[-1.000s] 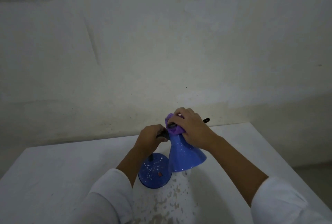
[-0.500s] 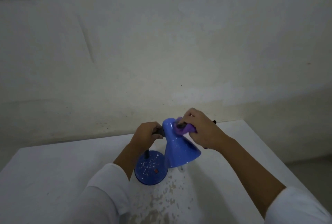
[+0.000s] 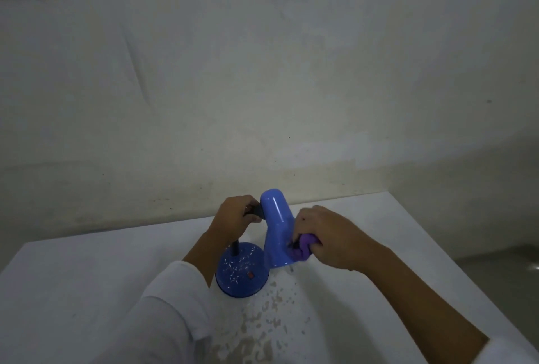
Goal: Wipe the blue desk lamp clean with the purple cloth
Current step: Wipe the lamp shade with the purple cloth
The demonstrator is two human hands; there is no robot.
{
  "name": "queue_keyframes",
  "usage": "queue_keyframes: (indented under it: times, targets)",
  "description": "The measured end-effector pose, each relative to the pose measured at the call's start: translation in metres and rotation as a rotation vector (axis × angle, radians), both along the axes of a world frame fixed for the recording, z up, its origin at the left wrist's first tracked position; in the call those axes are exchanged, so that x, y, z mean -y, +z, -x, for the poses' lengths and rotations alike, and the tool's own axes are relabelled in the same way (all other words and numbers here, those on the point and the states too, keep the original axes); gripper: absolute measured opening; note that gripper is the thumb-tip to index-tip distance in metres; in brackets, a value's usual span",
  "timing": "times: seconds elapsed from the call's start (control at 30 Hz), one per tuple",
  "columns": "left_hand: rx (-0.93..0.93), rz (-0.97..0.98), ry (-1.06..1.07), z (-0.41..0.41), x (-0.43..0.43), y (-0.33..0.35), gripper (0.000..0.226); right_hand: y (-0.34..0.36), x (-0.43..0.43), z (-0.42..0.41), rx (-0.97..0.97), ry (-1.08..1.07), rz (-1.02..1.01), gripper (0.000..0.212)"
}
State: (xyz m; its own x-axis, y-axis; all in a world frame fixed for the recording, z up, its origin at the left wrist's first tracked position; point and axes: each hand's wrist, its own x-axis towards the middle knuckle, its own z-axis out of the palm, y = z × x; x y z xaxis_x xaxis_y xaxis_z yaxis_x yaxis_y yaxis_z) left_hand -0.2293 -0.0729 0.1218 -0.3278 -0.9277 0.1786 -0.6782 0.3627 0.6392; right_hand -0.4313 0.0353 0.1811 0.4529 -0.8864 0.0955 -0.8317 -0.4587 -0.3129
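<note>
I'm seeing the blue desk lamp standing on the white table, its shade sitting between both hands. My right hand is clamping the bunched purple cloth against the shade's lower side. My left hand is gripping the black neck joint beside the shade's top.

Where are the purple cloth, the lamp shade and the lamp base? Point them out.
purple cloth point(image 3: 303, 248): head view, on the bunched fabric showing below the right hand's fingers.
lamp shade point(image 3: 275, 229): head view, on the middle of the blue cone.
lamp base point(image 3: 242, 273): head view, on the speckled round top.
</note>
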Motion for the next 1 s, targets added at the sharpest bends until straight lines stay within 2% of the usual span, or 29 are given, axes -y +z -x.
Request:
queue_keyframes:
  times: [0.13, 0.2, 0.33, 0.43, 0.53, 0.6, 0.73, 0.8, 0.87, 1.0]
  targets:
    - [0.039, 0.021, 0.003, -0.001, 0.0, 0.001, 0.02, 0.005, 0.018, -0.023, 0.051, -0.05, 0.245, 0.03]
    - [0.056, 0.051, -0.001, -0.001, 0.0, -0.001, 0.017, -0.009, 0.026, -0.036, -0.051, -0.056, 0.317, 0.038]
    - [0.059, 0.052, -0.003, -0.002, -0.001, 0.001, 0.019, -0.041, 0.018, -0.048, -0.3, -0.045, 0.302, 0.058]
    - [0.034, 0.03, -0.029, 0.001, -0.004, 0.0, 0.021, -0.046, -0.007, -0.044, -0.356, 0.008, 0.328, 0.048]
    - [0.022, 0.026, -0.029, 0.0, -0.003, 0.0, 0.023, -0.036, -0.023, -0.04, -0.314, 0.111, 0.195, 0.025]
    - [0.033, 0.029, -0.023, -0.003, -0.002, 0.002, 0.023, -0.023, -0.023, -0.038, -0.196, 0.09, 0.142, 0.023]
    - [0.069, 0.04, -0.024, -0.003, -0.004, 0.001, 0.02, -0.011, -0.002, -0.033, -0.004, -0.03, 0.322, 0.033]
    - [0.081, 0.053, -0.023, -0.003, -0.004, 0.0, 0.021, -0.018, 0.009, -0.033, -0.008, -0.05, 0.296, 0.046]
    - [0.085, 0.05, -0.021, -0.003, -0.003, 0.0, 0.021, -0.034, 0.013, -0.032, -0.109, -0.014, 0.241, 0.054]
    - [0.083, 0.034, -0.046, -0.001, -0.003, -0.001, 0.023, -0.069, -0.008, -0.021, -0.249, 0.049, 0.295, 0.049]
